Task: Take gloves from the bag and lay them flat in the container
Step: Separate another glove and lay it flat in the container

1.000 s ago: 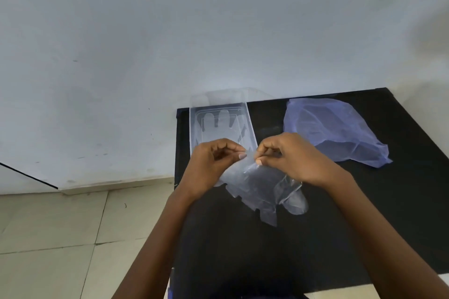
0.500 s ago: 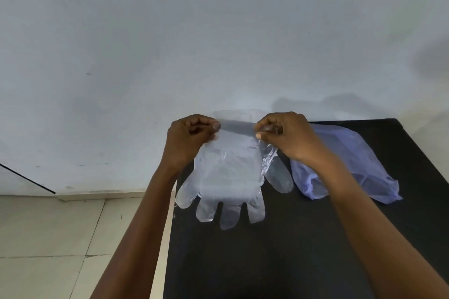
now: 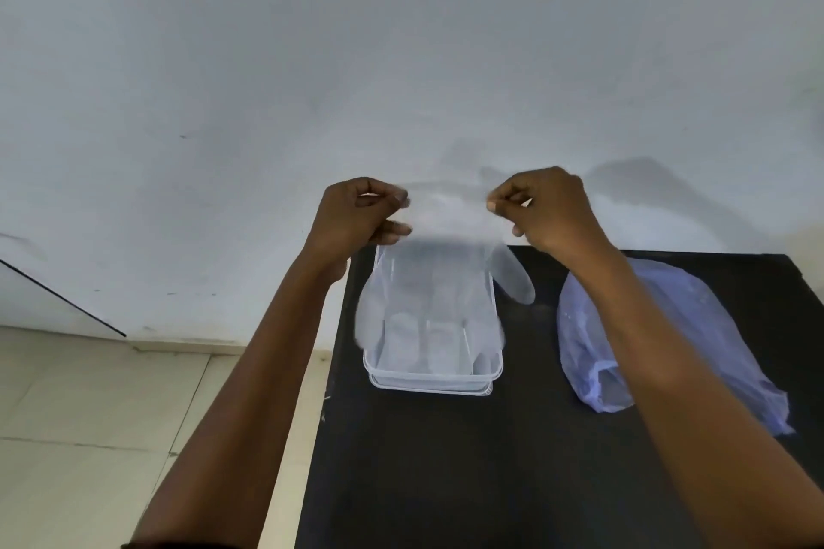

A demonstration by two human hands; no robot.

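Gloves: 1 clear plastic glove [image 3: 446,281] hangs by its cuff, stretched between both hands over the clear container [image 3: 434,379], which sits on the black table [image 3: 446,481] at about 12 o'clock from the person. The left hand [image 3: 356,216] pinches the cuff's left corner between thumb and curled fingers; the right hand [image 3: 541,205] pinches the right corner the same way. The glove's fingers dangle down into the container, and its thumb sticks out past the rim toward 2 o'clock. More clear plastic seems to lie inside already, though how many gloves I cannot tell. The blue bag [image 3: 646,334] lies at 3 o'clock of the container, well apart from it.

The step in hand looks like laying this glove down. The next move likely calls for lowering the cuff toward the container's far end, keeping it taut so the film lands without folds, and tucking the thumb inside.

No brand, label or writing can be read anywhere.
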